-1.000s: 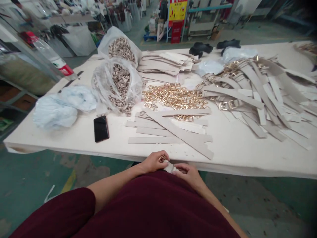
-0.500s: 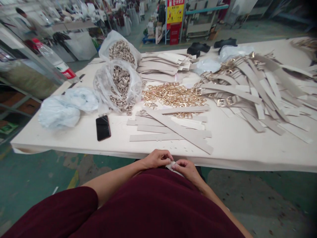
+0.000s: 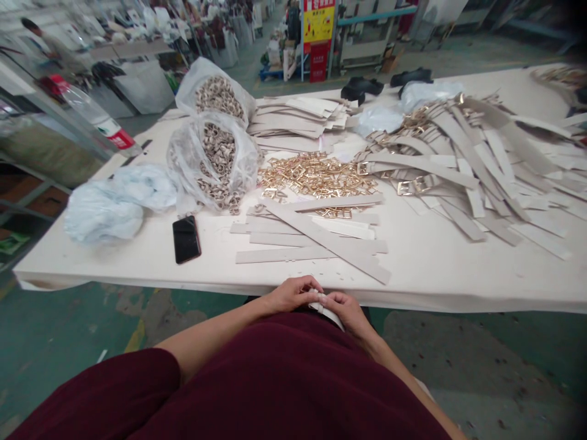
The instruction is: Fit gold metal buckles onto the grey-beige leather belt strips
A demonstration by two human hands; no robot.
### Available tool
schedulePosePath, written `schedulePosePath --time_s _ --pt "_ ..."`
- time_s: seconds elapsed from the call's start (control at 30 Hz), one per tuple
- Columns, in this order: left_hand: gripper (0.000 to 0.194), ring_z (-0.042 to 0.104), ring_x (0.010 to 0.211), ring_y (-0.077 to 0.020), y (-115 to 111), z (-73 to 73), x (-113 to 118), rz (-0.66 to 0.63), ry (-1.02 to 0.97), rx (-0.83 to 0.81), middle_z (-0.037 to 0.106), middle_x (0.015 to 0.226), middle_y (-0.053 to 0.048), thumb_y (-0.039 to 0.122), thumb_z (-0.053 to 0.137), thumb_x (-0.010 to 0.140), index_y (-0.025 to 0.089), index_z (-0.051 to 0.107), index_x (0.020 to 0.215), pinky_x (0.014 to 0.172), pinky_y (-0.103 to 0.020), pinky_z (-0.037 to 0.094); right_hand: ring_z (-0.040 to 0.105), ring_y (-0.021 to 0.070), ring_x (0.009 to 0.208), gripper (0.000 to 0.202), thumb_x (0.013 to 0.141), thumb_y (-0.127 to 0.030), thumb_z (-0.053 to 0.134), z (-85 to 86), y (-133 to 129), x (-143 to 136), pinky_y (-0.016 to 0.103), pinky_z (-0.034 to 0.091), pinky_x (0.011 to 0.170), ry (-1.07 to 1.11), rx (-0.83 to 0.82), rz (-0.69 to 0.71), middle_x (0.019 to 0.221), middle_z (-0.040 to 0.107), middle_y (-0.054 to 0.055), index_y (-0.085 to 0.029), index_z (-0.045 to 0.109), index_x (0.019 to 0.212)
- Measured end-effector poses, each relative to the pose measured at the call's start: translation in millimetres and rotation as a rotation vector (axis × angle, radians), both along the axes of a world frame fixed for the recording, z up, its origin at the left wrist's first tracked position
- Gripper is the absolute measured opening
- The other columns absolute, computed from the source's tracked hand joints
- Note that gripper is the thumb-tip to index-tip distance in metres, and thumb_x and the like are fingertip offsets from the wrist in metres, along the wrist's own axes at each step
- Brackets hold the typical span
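At the table's near edge, close to my body, my left hand (image 3: pixel 296 294) and my right hand (image 3: pixel 347 310) pinch one pale belt strap (image 3: pixel 329 315) between them. The strap bends down toward my shirt, and a small loop seems to sit around it. My fingers cover its upper end, so I cannot make out whether a buckle is there. Just beyond my hands lie several flat beige straps (image 3: pixel 284 253), one crossing the others diagonally. Behind them spreads a pile of gold buckles (image 3: pixel 316 177).
Two clear plastic bags (image 3: pixel 245 159) of small beige loops stand left of the buckles. A black phone (image 3: pixel 186 239), crumpled plastic (image 3: pixel 105 211) and a bottle (image 3: pixel 98 119) are farther left. Buckled straps (image 3: pixel 481 165) heap on the right, and stacked straps (image 3: pixel 293 119) lie behind. A person works far left.
More of the strap now shows below my right hand, curving toward my body. Both hands stay close together, fingers slightly shifted. The whole view has moved a little.
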State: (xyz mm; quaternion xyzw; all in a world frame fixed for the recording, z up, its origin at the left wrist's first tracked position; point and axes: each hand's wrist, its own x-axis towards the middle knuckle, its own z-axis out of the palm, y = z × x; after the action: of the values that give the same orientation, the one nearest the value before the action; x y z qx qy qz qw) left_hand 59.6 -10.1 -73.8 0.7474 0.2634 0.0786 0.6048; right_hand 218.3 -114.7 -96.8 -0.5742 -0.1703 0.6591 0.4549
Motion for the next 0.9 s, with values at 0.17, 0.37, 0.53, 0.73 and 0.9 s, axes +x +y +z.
schedulePosePath --time_s 0.17,0.37,0.53,0.73,0.9 --pt "0.055 0.051 0.102 -0.0209 3 16.8 5 -0.12 0.02 0.358 0.051 0.117 -0.009 0.042 0.073 0.066 0.022 0.056 0.114 0.085 -0.029 0.042 0.044 0.0099 0.044 0.039 0.051 -0.047 0.079 4.3 3 -2 0.023 0.032 0.046 0.031 -0.041 -0.087 0.049 0.058 -0.003 -0.016 0.056 0.058" --pt "0.038 0.053 0.097 -0.0176 -2 16.7 10 -0.105 0.023 0.433 0.052 0.109 -0.006 0.023 0.066 0.067 0.021 0.059 0.104 0.086 -0.026 0.043 0.042 0.009 0.043 0.039 0.05 -0.046 0.08 4.6 2 -2 0.023 0.029 0.046 0.039 -0.044 -0.083 0.048 0.057 -0.004 -0.017 0.055 0.057" --pt "0.041 0.051 0.098 -0.0185 0 19.2 6 -0.129 -0.058 0.414 0.053 0.105 -0.007 0.014 0.063 0.062 0.017 0.057 0.102 0.088 -0.027 0.042 0.042 0.008 0.044 0.04 0.05 -0.046 0.08 2.7 -1 -1 0.022 0.029 0.048 0.119 -0.048 -0.04 0.05 0.058 -0.004 -0.016 0.058 0.061" --pt "0.038 0.053 0.087 -0.0154 6 35.4 -1 -0.208 0.114 0.408 0.054 0.102 -0.003 0.025 0.065 0.066 0.022 0.058 0.103 0.074 -0.022 0.042 0.044 0.0084 0.045 0.038 0.053 -0.047 0.079 4.5 -3 2 0.022 0.03 0.048 0.052 -0.044 0.04 0.051 0.059 -0.003 -0.015 0.06 0.063" --pt "0.036 0.052 0.076 -0.014 12 58.7 0 -0.248 0.181 0.432 0.058 0.092 0.0 0.027 0.068 0.063 0.024 0.057 0.098 0.065 -0.021 0.036 0.044 0.0092 0.047 0.04 0.055 -0.051 0.076 18.9 -1 6 0.022 0.033 0.05 -0.069 0.022 0.135 0.055 0.061 -0.002 -0.015 0.061 0.065"
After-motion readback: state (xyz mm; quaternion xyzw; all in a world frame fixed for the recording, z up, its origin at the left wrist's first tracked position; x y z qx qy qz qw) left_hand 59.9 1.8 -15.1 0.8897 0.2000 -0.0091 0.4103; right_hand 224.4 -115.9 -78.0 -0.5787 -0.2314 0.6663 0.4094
